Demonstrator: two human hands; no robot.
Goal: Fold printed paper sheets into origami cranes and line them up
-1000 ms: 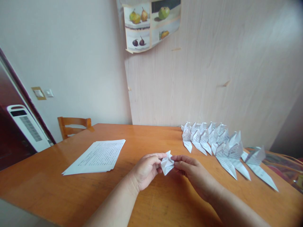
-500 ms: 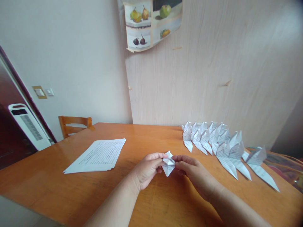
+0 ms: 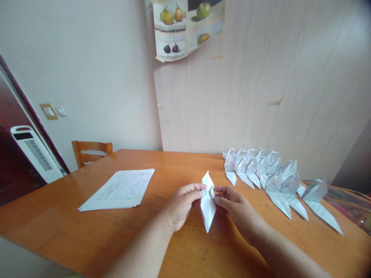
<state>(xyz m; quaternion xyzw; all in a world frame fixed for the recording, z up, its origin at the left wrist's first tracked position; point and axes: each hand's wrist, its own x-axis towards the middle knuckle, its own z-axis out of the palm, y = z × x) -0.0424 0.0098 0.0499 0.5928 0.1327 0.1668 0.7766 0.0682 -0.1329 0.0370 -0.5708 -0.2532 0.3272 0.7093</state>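
A white folded paper (image 3: 208,208), long and pointed at both ends, is held upright-looking between my two hands above the table. My left hand (image 3: 185,202) pinches its left side between thumb and fingers. At its right edge, my right hand (image 3: 232,200) grips it the same way, thumb nearest me. Some fingertips are hidden behind the paper. Off to the right stand several folded paper pieces (image 3: 285,185) with printed text, set in rows, each with a raised part and a long pointed tail.
A stack of printed sheets (image 3: 121,189) lies on the left of the wooden table (image 3: 66,220). Beyond the far left edge is a wooden chair (image 3: 92,147). A white heater-like appliance (image 3: 37,154) stands by the door. Fruit pictures (image 3: 188,29) hang on the wall.
The folded paper has opened out from a compact diamond into a longer shape, its points reaching further up and down. Both hands keep their hold and have barely moved.
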